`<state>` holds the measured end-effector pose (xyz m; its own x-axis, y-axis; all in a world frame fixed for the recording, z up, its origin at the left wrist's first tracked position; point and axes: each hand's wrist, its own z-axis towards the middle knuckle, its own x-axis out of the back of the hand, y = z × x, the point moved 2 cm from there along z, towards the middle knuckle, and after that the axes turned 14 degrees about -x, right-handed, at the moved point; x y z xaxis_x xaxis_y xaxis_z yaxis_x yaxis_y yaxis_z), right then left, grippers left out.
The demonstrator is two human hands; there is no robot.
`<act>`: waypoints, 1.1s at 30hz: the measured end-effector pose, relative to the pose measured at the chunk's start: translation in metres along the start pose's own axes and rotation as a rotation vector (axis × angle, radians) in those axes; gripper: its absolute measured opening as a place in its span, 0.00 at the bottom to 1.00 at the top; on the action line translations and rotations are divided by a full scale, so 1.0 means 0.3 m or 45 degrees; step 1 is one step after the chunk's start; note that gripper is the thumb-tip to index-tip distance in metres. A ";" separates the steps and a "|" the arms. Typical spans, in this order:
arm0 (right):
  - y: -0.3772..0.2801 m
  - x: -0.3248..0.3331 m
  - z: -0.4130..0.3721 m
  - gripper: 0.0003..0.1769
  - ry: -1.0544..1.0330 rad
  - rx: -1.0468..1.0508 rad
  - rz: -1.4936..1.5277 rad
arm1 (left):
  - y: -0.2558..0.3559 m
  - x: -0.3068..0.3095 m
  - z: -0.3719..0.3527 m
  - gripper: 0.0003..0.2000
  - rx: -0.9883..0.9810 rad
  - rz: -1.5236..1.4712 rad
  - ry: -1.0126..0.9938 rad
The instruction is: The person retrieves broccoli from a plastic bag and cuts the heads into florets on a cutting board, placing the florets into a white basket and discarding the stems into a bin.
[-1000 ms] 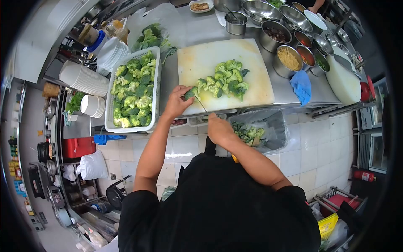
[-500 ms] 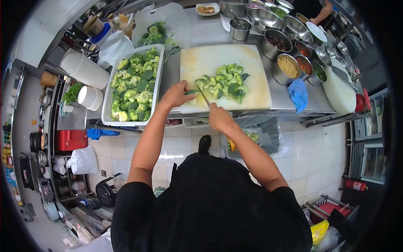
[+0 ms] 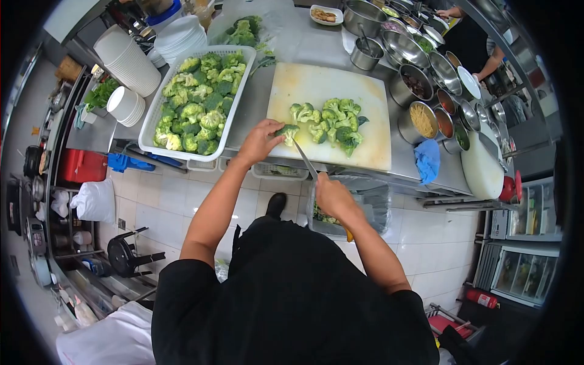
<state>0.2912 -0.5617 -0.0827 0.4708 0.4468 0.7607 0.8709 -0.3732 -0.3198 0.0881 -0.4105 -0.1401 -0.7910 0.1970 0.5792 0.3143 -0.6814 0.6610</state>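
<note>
My left hand (image 3: pixel 260 143) pinches a broccoli floret (image 3: pixel 287 134) near the front left edge of the white cutting board (image 3: pixel 371 137). In my right hand (image 3: pixel 334 196) is a knife (image 3: pixel 306 159), gripped by its handle. The blade slants up and left, its tip right at the floret's stem. Behind and to the right, a pile of cut broccoli (image 3: pixel 340 121) lies on the board. A white plastic basket (image 3: pixel 143 131) full of broccoli florets stands to the left of the board.
Steel pots (image 3: pixel 418 121) and bowls of ingredients crowd the counter's right side, with a blue cloth (image 3: pixel 427 162) at the edge. A lined bin (image 3: pixel 380 210) stands under the board's front. At the back left are a plastic bag (image 3: pixel 277 27) and stacked white bowls (image 3: pixel 125 58). Another person's hand (image 3: pixel 449 13) shows far right.
The view has turned somewhat. The held floret has tilted up, its head now showing in my left fingers. My right hand and the knife have drawn back from the pile toward the board's front edge.
</note>
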 end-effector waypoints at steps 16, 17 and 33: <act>-0.092 0.002 0.097 0.13 0.055 0.102 -0.171 | -0.012 0.023 0.019 0.17 0.124 -0.104 -0.131; -0.087 -0.007 0.120 0.13 0.052 0.098 -0.171 | -0.015 0.025 0.019 0.17 0.127 -0.108 -0.134; -0.064 0.043 0.190 0.17 -0.192 0.093 0.141 | 0.076 0.116 0.136 0.10 0.219 0.082 -0.380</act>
<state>0.2887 -0.5024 -0.0990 0.5751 0.5250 0.6274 0.8181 -0.3689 -0.4412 0.0891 -0.3903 -0.0854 -0.5862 0.3725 0.7195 0.4627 -0.5751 0.6747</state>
